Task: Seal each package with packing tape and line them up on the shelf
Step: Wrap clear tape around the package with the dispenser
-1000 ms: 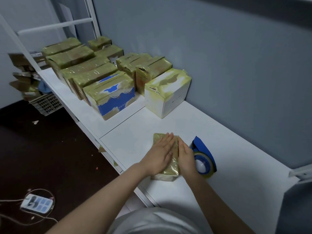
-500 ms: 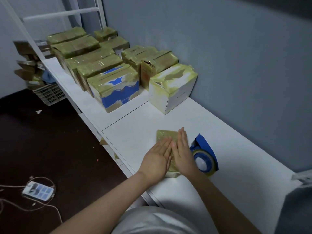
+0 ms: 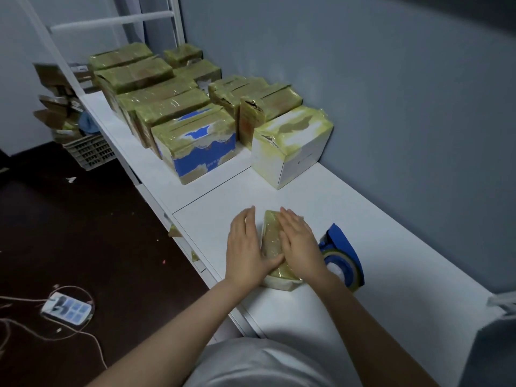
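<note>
Pressing small taped package (image 3: 272, 237) on the surface (image 3: 391, 219): left hand (image 3: 245, 247) flat against its side, right hand (image 3: 300, 241) flat on top, fingers straight. Likely light, slick tape, slightly soft; grip across narrow sides.

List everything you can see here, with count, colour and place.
small package: one, white under yellowish tape, near shelf edge, under the hands
tape dispenser: one, blue, just right of the small package
taped packages: about ten, mostly brown, one blue-white, one white, in two rows at the far end of the shelf
shelf: one, white, along the grey wall
crate: one, grey, on the floor at left
cardboard: stack, brown, above the crate
power strip: one, white, on the dark floor, lower left
left hand: flat against the small package's left side
right hand: flat on its top
</note>
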